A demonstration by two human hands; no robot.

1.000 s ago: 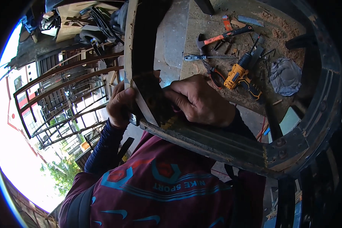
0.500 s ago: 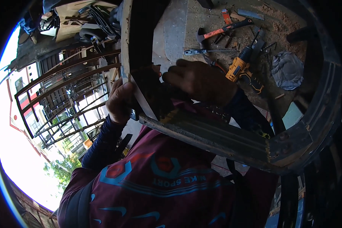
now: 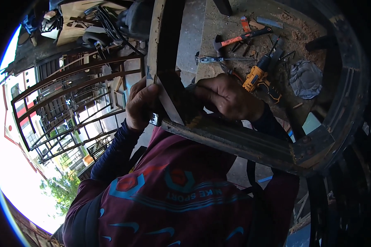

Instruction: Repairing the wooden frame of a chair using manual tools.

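A dark wooden frame (image 3: pixel 235 142) with worn, pale-scuffed edges runs across in front of my chest and curves up on the right. At its left corner sits a dark angled block with a pale edge strip (image 3: pixel 170 103). My left hand (image 3: pixel 141 103) is closed round this corner from the outside, its thumb lying against the pale edge. On the inner side, my right hand (image 3: pixel 231 99) has its fingers curled together close to the block. Whatever the right fingertips pinch, if anything, is lost in shadow.
Beyond the frame, a sawdust-strewn board holds a yellow cordless drill (image 3: pixel 257 76), an orange-handled hammer (image 3: pixel 239 39), a screwdriver (image 3: pixel 212 60) and a crumpled grey cloth (image 3: pixel 306 79). Metal racks (image 3: pixel 70 99) stand at left, with a black tyre (image 3: pixel 95 39) behind.
The frame's left corner and my left hand have shifted right in view. My right hand has lowered slightly and turned, its curled fingers now showing more plainly beside the block.
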